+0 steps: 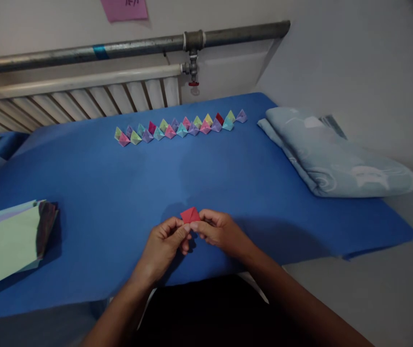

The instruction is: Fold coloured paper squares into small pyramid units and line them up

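A small red folded paper (190, 215) is held between both hands above the front part of the blue-covered surface (130, 193). My left hand (165, 243) pinches its lower left edge with thumb and fingers. From the right, my right hand (219, 230) grips the lower right side, its thumb close to the left thumb. Creases show on the paper's upper face. Farther back stand several small folded paper pieces (181, 130) in two staggered rows, in pink, green, purple, blue, yellow and red.
Coloured paper sheets (6, 243) lie in a stack at the left. A folded light blue blanket (336, 154) rests at the right. Behind the surface are a white radiator (101, 99), a metal pipe (144, 46) and a red-handled valve (193, 84). A pink note (125, 9) hangs on the wall.
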A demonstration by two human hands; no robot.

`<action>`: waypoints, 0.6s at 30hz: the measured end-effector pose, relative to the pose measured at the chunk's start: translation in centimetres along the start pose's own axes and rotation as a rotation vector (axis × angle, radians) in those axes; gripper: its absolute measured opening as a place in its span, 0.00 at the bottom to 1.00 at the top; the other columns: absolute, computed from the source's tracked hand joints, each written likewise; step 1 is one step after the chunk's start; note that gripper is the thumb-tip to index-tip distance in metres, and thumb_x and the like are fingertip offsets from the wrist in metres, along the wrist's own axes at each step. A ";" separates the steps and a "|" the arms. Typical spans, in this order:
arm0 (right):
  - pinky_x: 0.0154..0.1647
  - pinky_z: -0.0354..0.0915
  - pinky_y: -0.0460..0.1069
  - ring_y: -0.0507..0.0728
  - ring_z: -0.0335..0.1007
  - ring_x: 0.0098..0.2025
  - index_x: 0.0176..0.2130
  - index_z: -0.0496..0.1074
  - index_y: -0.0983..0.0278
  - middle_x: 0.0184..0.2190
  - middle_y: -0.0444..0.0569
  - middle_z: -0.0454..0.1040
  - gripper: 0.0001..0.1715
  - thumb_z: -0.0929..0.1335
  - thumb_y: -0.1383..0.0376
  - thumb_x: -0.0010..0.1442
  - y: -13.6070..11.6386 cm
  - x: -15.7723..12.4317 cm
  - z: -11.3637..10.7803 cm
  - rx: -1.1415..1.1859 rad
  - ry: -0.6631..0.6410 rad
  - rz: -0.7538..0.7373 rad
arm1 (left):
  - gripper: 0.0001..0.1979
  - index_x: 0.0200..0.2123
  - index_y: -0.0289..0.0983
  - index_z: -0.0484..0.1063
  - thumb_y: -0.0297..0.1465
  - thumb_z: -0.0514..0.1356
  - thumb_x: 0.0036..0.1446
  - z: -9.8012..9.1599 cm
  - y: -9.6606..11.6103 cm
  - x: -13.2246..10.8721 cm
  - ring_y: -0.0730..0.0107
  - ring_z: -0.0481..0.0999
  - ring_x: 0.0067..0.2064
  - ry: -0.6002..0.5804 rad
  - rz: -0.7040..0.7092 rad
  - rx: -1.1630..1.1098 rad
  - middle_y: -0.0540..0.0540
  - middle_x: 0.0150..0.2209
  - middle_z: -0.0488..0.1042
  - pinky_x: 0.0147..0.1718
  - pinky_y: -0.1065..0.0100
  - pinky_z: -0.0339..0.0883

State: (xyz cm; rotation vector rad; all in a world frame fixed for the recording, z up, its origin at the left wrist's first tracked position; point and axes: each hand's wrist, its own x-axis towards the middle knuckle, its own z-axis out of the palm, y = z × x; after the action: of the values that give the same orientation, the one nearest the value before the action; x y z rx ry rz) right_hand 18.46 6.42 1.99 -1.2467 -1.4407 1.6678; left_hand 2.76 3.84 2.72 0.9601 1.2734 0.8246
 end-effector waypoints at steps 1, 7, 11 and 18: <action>0.24 0.53 0.44 0.48 0.55 0.22 0.23 0.63 0.62 0.18 0.38 0.62 0.12 0.66 0.60 0.55 0.0 -0.1 0.0 -0.005 0.002 -0.010 | 0.15 0.25 0.36 0.69 0.41 0.62 0.52 0.0 -0.1 0.0 0.78 0.65 0.20 0.004 0.018 0.002 0.54 0.16 0.67 0.25 0.71 0.60; 0.22 0.52 0.44 0.47 0.53 0.20 0.22 0.62 0.62 0.17 0.38 0.61 0.14 0.66 0.59 0.55 0.2 0.1 0.1 0.025 0.008 0.015 | 0.14 0.24 0.37 0.67 0.41 0.60 0.54 -0.2 -0.4 -0.3 0.78 0.63 0.20 0.004 0.058 0.062 0.54 0.16 0.66 0.25 0.71 0.59; 0.23 0.53 0.45 0.48 0.56 0.22 0.28 0.67 0.62 0.20 0.38 0.62 0.10 0.66 0.58 0.54 -0.3 0.5 0.4 0.078 0.017 0.007 | 0.16 0.24 0.37 0.66 0.42 0.60 0.55 -0.2 -0.5 -0.5 0.79 0.60 0.19 -0.008 0.049 0.099 0.55 0.15 0.64 0.22 0.73 0.54; 0.22 0.51 0.44 0.48 0.53 0.21 0.26 0.68 0.63 0.18 0.38 0.62 0.09 0.66 0.60 0.54 -0.4 0.4 0.4 0.082 -0.047 0.078 | 0.16 0.28 0.35 0.70 0.44 0.60 0.54 -1.2 0.5 -0.4 0.76 0.69 0.23 -0.132 -0.081 0.059 0.50 0.22 0.71 0.26 0.71 0.63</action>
State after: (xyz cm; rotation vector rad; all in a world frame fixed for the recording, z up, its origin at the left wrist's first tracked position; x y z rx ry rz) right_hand 17.85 6.70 2.27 -1.2406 -1.3522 1.8008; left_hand 1.50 3.84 3.30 0.9875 1.2200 0.6536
